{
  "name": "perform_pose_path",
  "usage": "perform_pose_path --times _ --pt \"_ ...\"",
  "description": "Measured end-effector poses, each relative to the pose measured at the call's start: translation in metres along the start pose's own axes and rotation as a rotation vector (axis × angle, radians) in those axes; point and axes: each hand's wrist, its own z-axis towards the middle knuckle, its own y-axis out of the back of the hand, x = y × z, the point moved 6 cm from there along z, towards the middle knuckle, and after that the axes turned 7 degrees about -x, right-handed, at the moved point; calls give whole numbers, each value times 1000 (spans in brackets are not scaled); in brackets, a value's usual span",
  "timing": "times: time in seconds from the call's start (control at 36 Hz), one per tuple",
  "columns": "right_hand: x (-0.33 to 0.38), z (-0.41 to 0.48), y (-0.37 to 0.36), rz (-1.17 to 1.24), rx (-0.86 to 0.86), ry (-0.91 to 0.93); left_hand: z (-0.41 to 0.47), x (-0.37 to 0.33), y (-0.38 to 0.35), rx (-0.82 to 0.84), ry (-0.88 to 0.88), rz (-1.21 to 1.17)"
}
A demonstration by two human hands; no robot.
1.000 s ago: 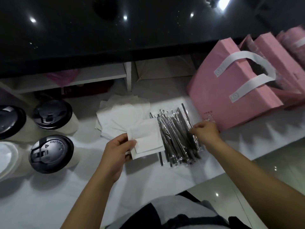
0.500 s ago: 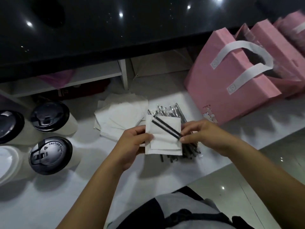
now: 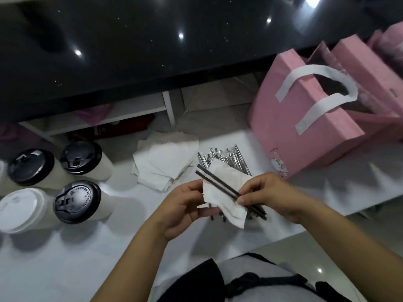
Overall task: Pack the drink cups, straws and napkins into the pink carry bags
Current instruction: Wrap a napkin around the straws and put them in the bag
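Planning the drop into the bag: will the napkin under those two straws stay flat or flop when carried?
Probably flop: the napkin sags and creases between the left hand and right hand. The two straws look straight and stiff, so they likely brace it, though they might slide off such thin paper.

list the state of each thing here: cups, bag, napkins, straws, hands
left hand, grips the held napkin
right hand, pinches two straws against it
held napkin, crumpled, off the counter
two straws, lying across the napkin
napkin pile, loose on the counter
straw pile, wrapped, on the counter
black-lid cups, three, lidded
white-lid cup, lidded
pink bag, top open
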Motion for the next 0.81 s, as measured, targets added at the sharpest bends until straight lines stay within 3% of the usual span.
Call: perform_pose_path --times 0.11,0.33,0.53,0.64,0.72,0.81 --pt "-4 -2 8 32 -2 12 1 13 -17 -56 -61 164" --pt "-18 -8 18 68 31 9 3 21 -44 -243 -134 43" --pt "-20 -13 31 42 27 108 -14 28 -56 -523 -219 -18" --pt "-25 -9 24 30 217 58 -38 36 -59 -637 -258 -154" --pt "-24 -16 16 148 370 20 -61 43 -53 -760 -297 -254" --pt "-26 -23 14 129 435 53 -83 45 -44 -879 -333 -231"
